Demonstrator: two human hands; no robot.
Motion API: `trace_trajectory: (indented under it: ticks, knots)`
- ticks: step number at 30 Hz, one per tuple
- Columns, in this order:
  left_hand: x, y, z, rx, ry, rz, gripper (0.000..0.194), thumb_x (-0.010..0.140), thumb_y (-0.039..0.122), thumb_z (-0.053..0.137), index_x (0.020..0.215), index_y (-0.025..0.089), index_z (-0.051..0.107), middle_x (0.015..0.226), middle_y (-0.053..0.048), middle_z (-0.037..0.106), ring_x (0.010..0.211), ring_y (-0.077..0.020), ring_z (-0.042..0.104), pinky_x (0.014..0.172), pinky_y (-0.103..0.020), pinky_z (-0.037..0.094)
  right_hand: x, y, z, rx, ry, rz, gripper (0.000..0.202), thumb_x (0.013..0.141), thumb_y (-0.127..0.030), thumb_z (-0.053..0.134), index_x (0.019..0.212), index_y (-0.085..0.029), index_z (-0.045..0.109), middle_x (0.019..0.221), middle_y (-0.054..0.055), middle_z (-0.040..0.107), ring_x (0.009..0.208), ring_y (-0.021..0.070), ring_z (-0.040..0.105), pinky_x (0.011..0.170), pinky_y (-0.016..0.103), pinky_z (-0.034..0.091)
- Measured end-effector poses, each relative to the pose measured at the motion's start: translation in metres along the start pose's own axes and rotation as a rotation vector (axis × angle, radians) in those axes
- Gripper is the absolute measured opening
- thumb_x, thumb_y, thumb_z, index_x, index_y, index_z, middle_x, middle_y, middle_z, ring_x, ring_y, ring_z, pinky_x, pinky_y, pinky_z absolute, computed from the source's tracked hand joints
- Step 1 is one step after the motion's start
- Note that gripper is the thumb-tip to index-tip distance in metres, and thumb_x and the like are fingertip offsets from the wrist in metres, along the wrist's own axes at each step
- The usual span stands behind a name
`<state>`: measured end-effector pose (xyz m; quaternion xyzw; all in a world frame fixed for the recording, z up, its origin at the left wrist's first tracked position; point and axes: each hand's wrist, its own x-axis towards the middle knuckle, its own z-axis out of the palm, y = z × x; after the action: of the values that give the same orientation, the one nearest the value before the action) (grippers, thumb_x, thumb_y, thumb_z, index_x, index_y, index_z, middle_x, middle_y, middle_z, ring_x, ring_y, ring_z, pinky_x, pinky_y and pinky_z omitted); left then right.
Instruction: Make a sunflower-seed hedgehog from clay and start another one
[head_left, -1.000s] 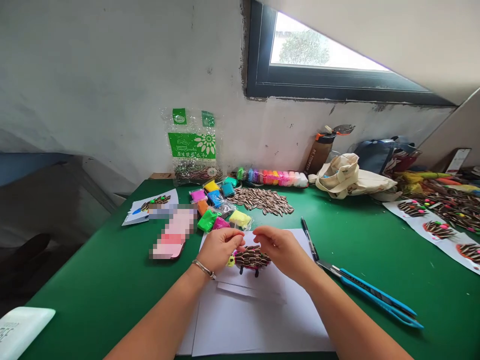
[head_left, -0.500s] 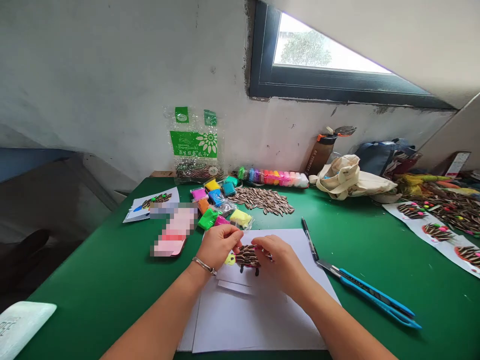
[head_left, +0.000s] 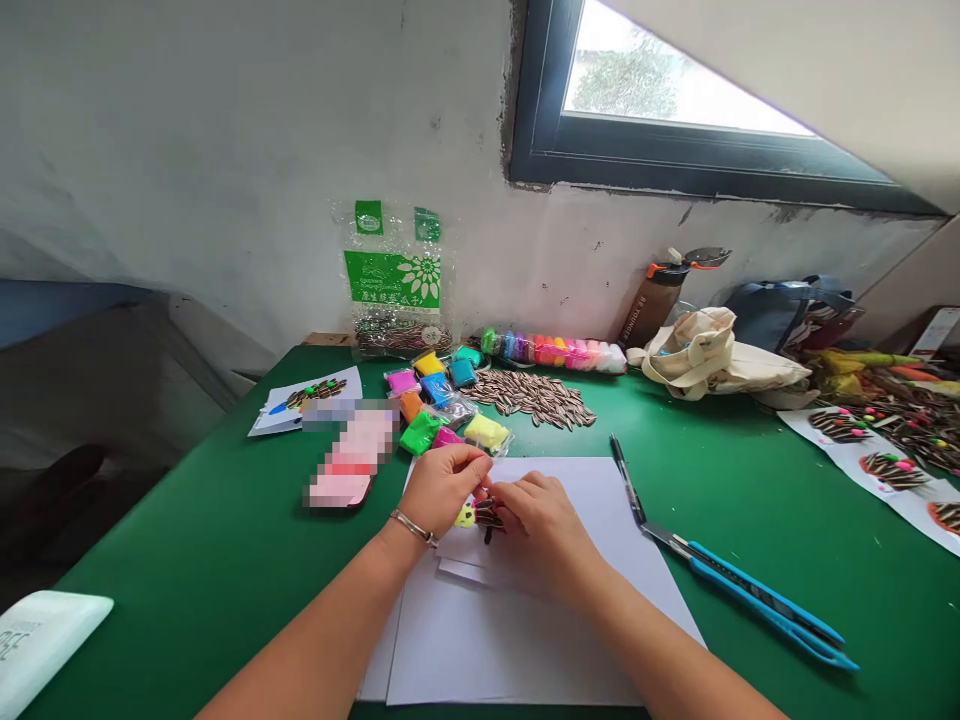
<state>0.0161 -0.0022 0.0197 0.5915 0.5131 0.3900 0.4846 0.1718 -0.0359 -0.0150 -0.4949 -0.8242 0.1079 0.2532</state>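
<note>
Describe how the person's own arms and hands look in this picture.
The left hand and right hand wear no gloves, and no sleeves show on the visible forearms. A slim, silver-coloured bracelet circles the left wrist; none shows on the right.

Head camera: worn, facing forward and down over green table (head_left: 750,480) at close range; window (head_left: 637,85) beyond at 1 o'clock.

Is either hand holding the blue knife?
No, the blue knife lies on the green tabletop, clear of the left hand and the right hand.
</note>
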Motion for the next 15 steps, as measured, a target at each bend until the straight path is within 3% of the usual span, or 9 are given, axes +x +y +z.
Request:
trace_trajectory:
  ticks: [3, 7, 10, 15]
  knots:
    - [0.000, 0.001, 0.000, -0.007, 0.008, 0.007, 0.021, 0.074, 0.037, 0.061, 0.067, 0.017, 0.064, 0.060, 0.000, 0.063, 0.051, -0.0135, 0.058, 0.053, -0.024, 0.047, -0.002, 0.001, -0.003, 0.013, 0.030, -0.019, 0.024, 0.082, -0.007, 0.048, 0.092, -0.023, 0.063, 0.074, 0.001, 0.065, 0.075, 0.0161, 0.051, 0.068, 0.027, 0.032]
    - [-0.001, 0.002, 0.000, -0.022, 0.027, -0.017, 0.021, 0.073, 0.037, 0.062, 0.068, 0.016, 0.064, 0.060, 0.000, 0.063, 0.050, -0.0135, 0.059, 0.051, -0.023, 0.047, -0.005, 0.008, -0.006, 0.018, 0.097, -0.039, 0.021, 0.084, -0.010, 0.049, 0.084, -0.022, 0.066, 0.078, 0.003, 0.065, 0.077, 0.0167, 0.051, 0.069, 0.028, 0.033]
    - [-0.001, 0.004, -0.001, -0.023, 0.030, -0.030, 0.022, 0.073, 0.037, 0.061, 0.067, 0.016, 0.064, 0.060, -0.001, 0.063, 0.050, -0.0132, 0.059, 0.051, -0.023, 0.046, -0.008, 0.012, -0.005, -0.004, 0.075, -0.046, 0.019, 0.081, -0.011, 0.053, 0.077, -0.022, 0.068, 0.075, 0.003, 0.063, 0.074, 0.0159, 0.048, 0.067, 0.028, 0.033]
    - [-0.002, 0.004, -0.001, -0.035, 0.015, -0.043, 0.027, 0.073, 0.040, 0.061, 0.060, 0.016, 0.062, 0.056, 0.000, 0.063, 0.046, -0.0124, 0.057, 0.048, -0.022, 0.045, -0.008, 0.011, -0.002, -0.025, 0.032, -0.078, 0.025, 0.076, -0.007, 0.055, 0.081, -0.026, 0.071, 0.075, 0.003, 0.062, 0.073, 0.0163, 0.048, 0.065, 0.028, 0.033]
